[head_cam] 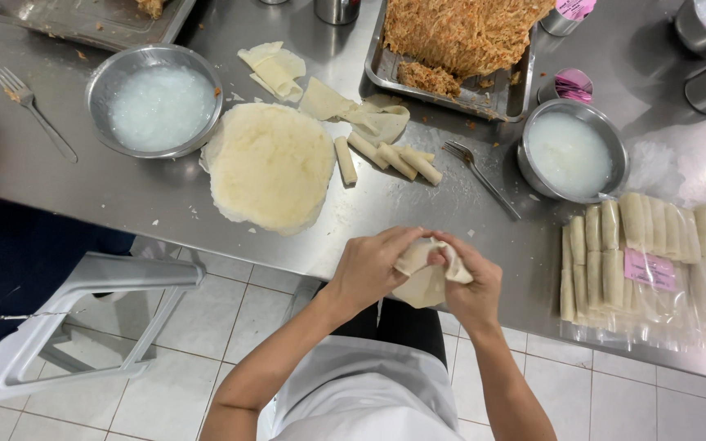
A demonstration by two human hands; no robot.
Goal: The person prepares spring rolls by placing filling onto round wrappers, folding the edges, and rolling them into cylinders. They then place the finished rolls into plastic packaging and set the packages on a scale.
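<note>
Left hand [367, 265] and right hand [471, 282] both pinched on a thin pale wrapper sheet [422, 273], held off the steel table [59, 180] edge above the lap. Likely to tear if tugged unevenly, or to slip floorward. Far right, clear bags of rolls [647, 253] with pink rectangular labels [650, 269]; pink-topped tins [572, 84] behind.

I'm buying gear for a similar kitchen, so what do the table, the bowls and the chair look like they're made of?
Table: brushed stainless steel by the look, grey with soft reflections.
Bowls: probably stainless steel too, with shinier polished rims.
Chair: seemingly moulded white plastic, matte and smooth.
Both hands hold a thin, pale dough-like wrapper.
</note>
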